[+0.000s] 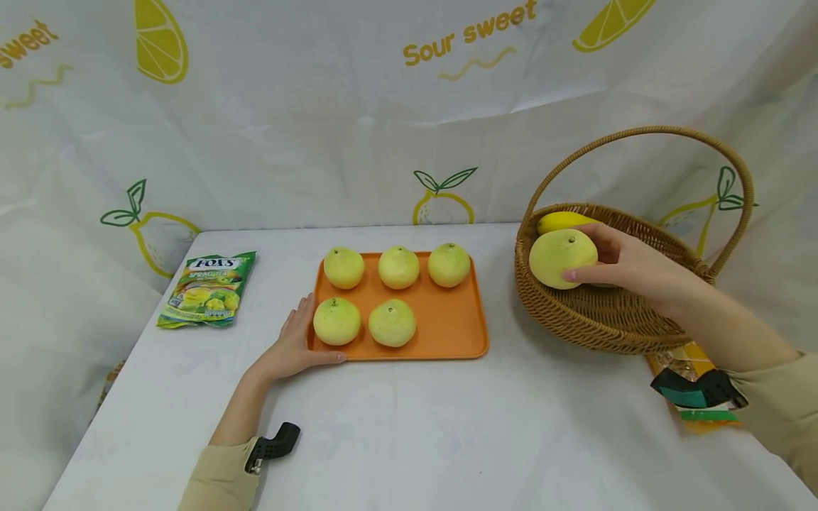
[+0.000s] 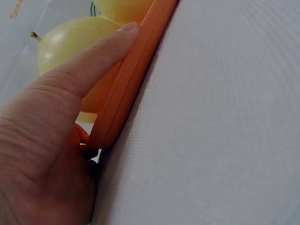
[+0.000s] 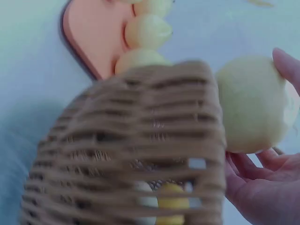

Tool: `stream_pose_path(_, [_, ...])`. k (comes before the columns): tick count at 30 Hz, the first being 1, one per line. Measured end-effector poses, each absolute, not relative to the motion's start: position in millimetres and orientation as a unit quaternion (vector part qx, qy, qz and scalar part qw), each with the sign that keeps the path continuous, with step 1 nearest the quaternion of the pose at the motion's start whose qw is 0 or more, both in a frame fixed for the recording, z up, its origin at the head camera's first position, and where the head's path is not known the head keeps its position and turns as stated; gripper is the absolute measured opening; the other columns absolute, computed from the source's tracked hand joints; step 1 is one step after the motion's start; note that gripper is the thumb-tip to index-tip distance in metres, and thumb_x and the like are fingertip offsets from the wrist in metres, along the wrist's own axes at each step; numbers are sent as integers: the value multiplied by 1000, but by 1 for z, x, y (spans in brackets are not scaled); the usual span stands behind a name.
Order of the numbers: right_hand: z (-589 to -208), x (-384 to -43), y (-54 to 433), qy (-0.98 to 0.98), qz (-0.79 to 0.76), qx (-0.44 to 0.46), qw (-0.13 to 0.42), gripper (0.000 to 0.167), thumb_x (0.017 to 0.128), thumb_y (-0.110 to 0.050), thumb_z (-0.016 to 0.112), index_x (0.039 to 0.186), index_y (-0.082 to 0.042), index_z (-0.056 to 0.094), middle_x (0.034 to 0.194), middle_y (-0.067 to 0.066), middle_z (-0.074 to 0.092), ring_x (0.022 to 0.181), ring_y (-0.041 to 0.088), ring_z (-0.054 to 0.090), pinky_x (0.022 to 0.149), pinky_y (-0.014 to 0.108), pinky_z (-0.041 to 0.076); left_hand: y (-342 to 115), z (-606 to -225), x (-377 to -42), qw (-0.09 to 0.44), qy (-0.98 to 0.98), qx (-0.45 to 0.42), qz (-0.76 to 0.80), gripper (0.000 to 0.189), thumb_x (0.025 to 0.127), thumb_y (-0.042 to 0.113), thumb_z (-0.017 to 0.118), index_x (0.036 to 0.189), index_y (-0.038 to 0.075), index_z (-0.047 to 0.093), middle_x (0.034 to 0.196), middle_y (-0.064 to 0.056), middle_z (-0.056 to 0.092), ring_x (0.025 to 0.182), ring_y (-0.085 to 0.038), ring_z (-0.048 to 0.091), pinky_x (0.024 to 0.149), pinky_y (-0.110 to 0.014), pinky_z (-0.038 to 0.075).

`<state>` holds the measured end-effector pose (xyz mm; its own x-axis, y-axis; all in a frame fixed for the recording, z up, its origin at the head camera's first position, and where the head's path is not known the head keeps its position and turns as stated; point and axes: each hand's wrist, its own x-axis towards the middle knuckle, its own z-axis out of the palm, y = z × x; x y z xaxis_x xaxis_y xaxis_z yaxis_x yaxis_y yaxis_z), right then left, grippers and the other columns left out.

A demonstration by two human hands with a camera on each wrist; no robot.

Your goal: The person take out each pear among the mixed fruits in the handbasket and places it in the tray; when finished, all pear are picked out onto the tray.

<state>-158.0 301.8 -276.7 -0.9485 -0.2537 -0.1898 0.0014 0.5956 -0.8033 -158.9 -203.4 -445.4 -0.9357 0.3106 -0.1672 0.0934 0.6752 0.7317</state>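
- The left hand (image 1: 295, 344) lies flat against the smooth orange plastic tray (image 1: 447, 323), at its 8 o'clock corner, fingers straight.
- Five pale pears sit on that tray.
- The right hand (image 1: 629, 268) cups a round pale yellow-green pear (image 1: 561, 257), matte-skinned, over the woven wicker basket (image 1: 594, 319), at its 10 o'clock rim.

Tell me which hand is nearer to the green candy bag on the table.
Left. The left hand rests on the orange tray's near-left corner, just right of the candy bag. The right hand holds a pale fruit over the basket, far across the table.
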Motion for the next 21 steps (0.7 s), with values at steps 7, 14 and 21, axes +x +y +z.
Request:
stream_pose_path(7, [-279,-156,283,823,-536,-85,170,59,96,-12,62,146,-11,30,126,3,50,111,14,51,89,20,41,-204,-445,-159,137,905,115,387,129,72,52,82,157,11,-7,162,-15,-6,147,-34,-13,114,-58,-4])
stream_pose_path(14, [-279,-151,256,806,-552,-99,189,65,95,-12,63,149,-6,27,131,9,47,112,15,52,91,21,45,-204,-445,-159,137,903,116,390,130,72,53,82,157,11,-7,162,-15,-6,147,-34,-13,114,-59,-4])
stream_pose_path(21, [-283,-145,233,791,-567,-116,197,66,92,-11,67,147,-4,31,130,11,51,113,19,54,91,25,48,-203,-444,-159,137,903,117,389,129,72,52,82,157,10,-7,162,-14,-6,147,-32,-13,114,-58,-5])
